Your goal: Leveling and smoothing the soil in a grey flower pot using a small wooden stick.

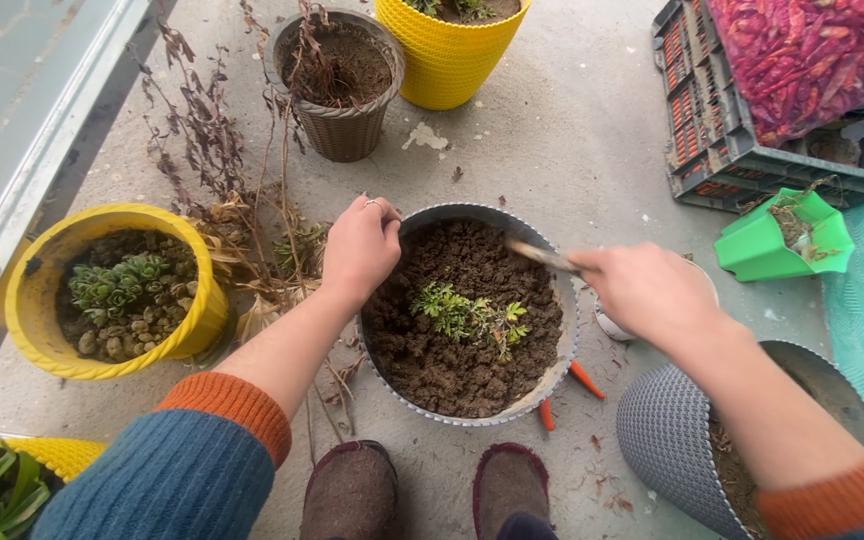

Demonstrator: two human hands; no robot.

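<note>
Concrete floor (572, 130) crowded with pots, left hand (360, 248) clasping grey pot (552, 375) rim, right hand (642, 290) closed on stick (542, 256).

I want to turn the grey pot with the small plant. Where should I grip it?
Grip the grey pot by its rim, from above at opposite sides. The left hand already holds the far-left rim; the near-right rim is bare, the soil sits below it.

- A home balcony or terrace garden is showing here
- Yellow pots (112, 290) and a brown pot (337, 85) are standing on a concrete floor (562, 140)
- A crate (722, 150) is holding dried red chillies (812, 55)
</note>
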